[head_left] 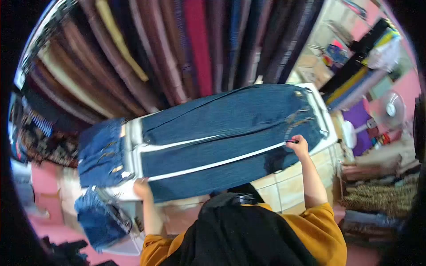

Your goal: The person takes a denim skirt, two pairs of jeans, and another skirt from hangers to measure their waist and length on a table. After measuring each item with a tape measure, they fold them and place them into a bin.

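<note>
A pair of dark blue jeans (pixel 230 117) lies lengthwise on a white table, its waist at the right and its leg ends at the left. Across the nearer leg runs a straight white measuring tape (pixel 217 165). My right hand (pixel 300 147) is closed near the jeans' pocket, gripping the tape's right end, where something small and dark with a bit of pink shows. At the leg hem, my left hand (pixel 143 189) is smeared by motion beside the tape's left end. Its fingers do not show clearly.
Folded jeans (pixel 101 153) lie at the table's left end, and more denim (pixel 100 217) sits below them. Trousers (pixel 199 48) hang in a row behind the white table (pixel 330 128). A fan (pixel 390 109) and stacked clothes (pixel 384 195) stand at the right.
</note>
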Demonstrator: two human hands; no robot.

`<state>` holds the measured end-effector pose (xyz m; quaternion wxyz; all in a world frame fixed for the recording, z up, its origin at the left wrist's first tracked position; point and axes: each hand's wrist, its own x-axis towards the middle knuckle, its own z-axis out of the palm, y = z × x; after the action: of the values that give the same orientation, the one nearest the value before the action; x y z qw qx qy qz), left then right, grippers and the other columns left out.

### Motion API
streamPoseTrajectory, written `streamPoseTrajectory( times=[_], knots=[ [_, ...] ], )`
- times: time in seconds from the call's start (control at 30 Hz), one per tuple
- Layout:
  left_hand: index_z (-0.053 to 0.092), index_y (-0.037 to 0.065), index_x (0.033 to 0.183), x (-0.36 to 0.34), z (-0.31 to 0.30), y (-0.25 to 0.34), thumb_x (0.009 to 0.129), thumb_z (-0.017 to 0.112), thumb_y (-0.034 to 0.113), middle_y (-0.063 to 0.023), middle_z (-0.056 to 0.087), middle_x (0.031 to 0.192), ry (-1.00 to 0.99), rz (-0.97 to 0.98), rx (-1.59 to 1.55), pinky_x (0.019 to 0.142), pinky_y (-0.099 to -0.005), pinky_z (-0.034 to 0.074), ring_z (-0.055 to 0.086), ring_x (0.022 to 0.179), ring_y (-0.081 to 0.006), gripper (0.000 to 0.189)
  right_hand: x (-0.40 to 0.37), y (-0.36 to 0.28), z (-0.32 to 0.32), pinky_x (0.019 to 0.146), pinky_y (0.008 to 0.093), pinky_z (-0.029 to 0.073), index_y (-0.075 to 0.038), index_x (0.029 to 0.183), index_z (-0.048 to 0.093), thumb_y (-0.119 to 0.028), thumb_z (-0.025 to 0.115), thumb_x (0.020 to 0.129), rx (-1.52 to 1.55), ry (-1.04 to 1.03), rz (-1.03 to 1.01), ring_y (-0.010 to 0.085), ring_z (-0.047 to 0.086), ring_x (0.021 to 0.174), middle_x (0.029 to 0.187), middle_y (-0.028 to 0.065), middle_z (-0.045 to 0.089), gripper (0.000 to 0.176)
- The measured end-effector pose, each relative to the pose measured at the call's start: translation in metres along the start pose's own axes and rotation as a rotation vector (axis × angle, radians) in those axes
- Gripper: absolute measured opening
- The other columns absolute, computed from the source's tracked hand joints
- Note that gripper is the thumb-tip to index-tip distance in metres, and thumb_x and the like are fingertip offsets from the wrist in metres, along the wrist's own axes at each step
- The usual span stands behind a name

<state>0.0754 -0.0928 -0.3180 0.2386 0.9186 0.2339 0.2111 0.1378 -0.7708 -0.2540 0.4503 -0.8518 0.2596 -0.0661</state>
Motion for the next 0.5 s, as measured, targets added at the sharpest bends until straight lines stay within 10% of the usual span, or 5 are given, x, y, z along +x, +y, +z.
streamPoseTrajectory(
  times=[0.27, 0.3, 0.5],
  knots=[
    [0.056, -0.002, 0.058, 0.01, 0.019, -0.032, 0.062, 0.074, 0.014, -0.016, 0.059, 0.064, 0.017, -0.005, 0.127, 0.06, -0.0428, 0.041, 0.054, 0.062, -0.0322, 0.024, 0.088, 0.069, -0.143, 0.072, 0.0325, 0.048, 0.002, 0.1, 0.049, -0.016, 0.08, 0.051, -0.175, 0.468, 0.053, 0.0225, 0.06, 0.078, 0.085, 0.0142, 0.061, 0.06],
    [0.057, -0.003, 0.06, 0.016, 0.024, -0.032, 0.063, 0.073, 0.014, -0.0169, 0.059, 0.065, -0.026, -0.32, 0.13, 0.06, -0.0437, 0.041, 0.055, 0.062, -0.0333, 0.023, 0.099, 0.075, -0.151, 0.072, 0.0329, 0.048, 0.002, 0.1, 0.047, -0.016, 0.08, 0.052, -0.221, 0.482, 0.113, 0.0239, 0.06, 0.08, 0.086, 0.0152, 0.061, 0.061],
    [0.062, -0.001, 0.063, 0.019, 0.025, -0.025, 0.061, 0.073, 0.011, -0.0163, 0.063, 0.064, -0.045, -0.126, 0.409, 0.056, -0.0418, 0.045, 0.06, 0.06, -0.0321, 0.016, 0.148, 0.103, -0.162, 0.073, 0.035, 0.046, -0.001, 0.093, 0.047, -0.02, 0.082, 0.05, -0.311, 0.414, 0.054, 0.0262, 0.058, 0.078, 0.085, 0.014, 0.058, 0.058]
  ],
)
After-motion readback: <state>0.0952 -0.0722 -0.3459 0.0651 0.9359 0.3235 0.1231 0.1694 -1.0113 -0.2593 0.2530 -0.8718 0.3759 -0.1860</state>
